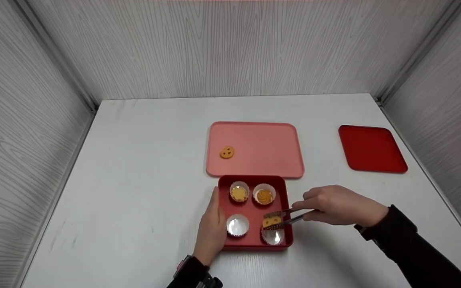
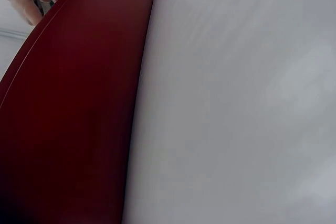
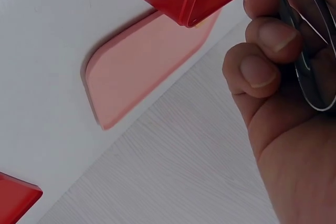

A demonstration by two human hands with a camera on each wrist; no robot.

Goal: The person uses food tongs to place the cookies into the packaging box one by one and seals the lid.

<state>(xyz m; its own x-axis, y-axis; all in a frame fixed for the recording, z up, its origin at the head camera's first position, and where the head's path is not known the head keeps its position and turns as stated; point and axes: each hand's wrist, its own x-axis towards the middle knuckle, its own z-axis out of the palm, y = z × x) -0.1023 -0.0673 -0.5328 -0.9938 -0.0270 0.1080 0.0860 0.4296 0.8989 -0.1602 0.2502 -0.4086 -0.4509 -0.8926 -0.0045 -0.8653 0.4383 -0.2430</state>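
Note:
A red box [image 1: 250,249] holds several white paper cups. My right hand [image 1: 330,206] grips metal tongs [image 1: 294,218] over the box's right wall. Between the tong tips is a yellow cookie with holes [image 1: 272,221], at the near right paper cup [image 1: 273,237]. Along the box's left wall rests my left hand [image 1: 211,228], fingers extended. The near left cup [image 1: 237,225] shows a bare shiny bottom. A pale yellow cookie [image 1: 238,194] lies in the far left cup, and a swirled cookie [image 1: 264,196] in the far right one. In the right wrist view, fingers [image 3: 260,72] curl round the tongs.
Behind the box lies a pink tray [image 1: 260,150] with one round holed cookie [image 1: 227,152] on its left part. A smaller red tray [image 1: 372,149] lies at the right side of the white table [image 1: 134,180]. Wood-grain panels [image 1: 230,48] stand around the table.

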